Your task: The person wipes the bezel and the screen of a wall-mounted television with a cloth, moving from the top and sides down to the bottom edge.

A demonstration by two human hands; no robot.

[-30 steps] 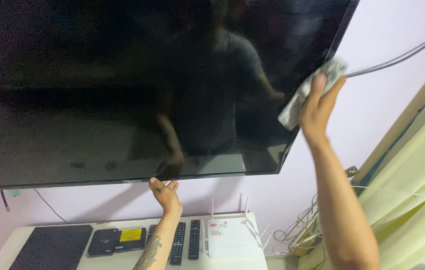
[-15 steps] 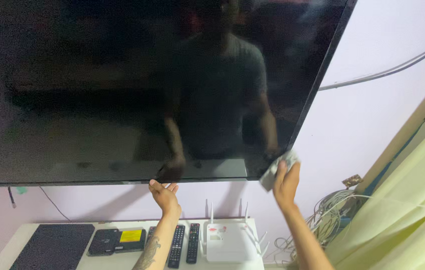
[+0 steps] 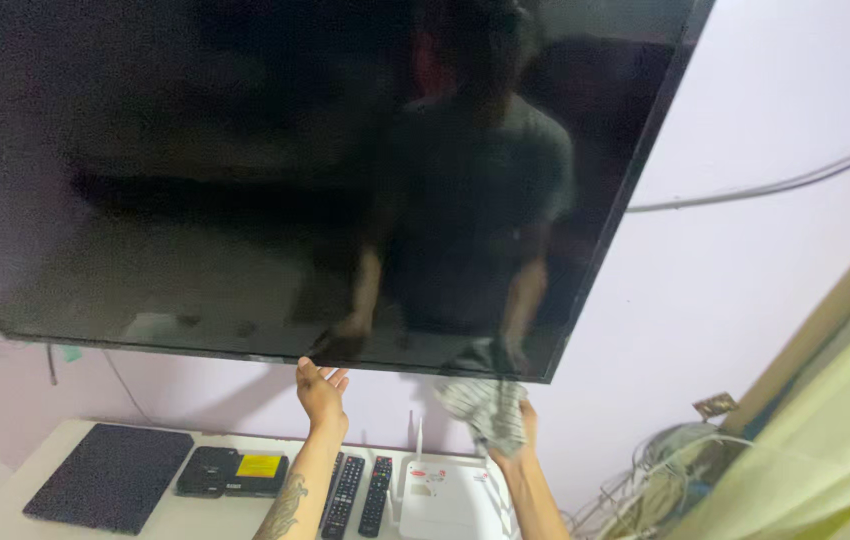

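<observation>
**A:** ok so nearest the camera, the white worktop [image 3: 195, 515] had a flat dark tablet-looking slab [image 3: 110, 477], a small black box with a yellow label [image 3: 235, 471], two black remotes [image 3: 360, 495] lying side by side, and a white router [image 3: 442, 500] with thin antennas. Nothing there looked shifted from half a second before, as far as I could tell.

**B:** and the hands?

**A:** Left hand [image 3: 320, 390] was open, palm up, fingertips touching the underside of the wall-mounted TV [image 3: 275, 170] at its bottom edge. Same spot as in both earlier frames, so it read as a brace. Right hand [image 3: 517, 425] was closed on a striped grey-and-white cloth [image 3: 483, 405], bunched up and pressed just under the bottom edge, near the lower right corner.

**B:** that's the bit that moved, right?

**A:** yep. A second ago the cloth was high on the right edge of the screen, by the grey cable [image 3: 765, 187] running along the wall. Half a second ago it had slid down to the lower right corner. By this frame it had rounded that corner and come inward along the bottom. My guess: the right side was wiped and the bottom edge was in hand.

**B:** farther back?

**A:** pale lilac wall [image 3: 745, 90], a tangle of wires [image 3: 665, 465] low on the right, and a yellow-green curtain [image 3: 845, 430] at the far right.
</observation>
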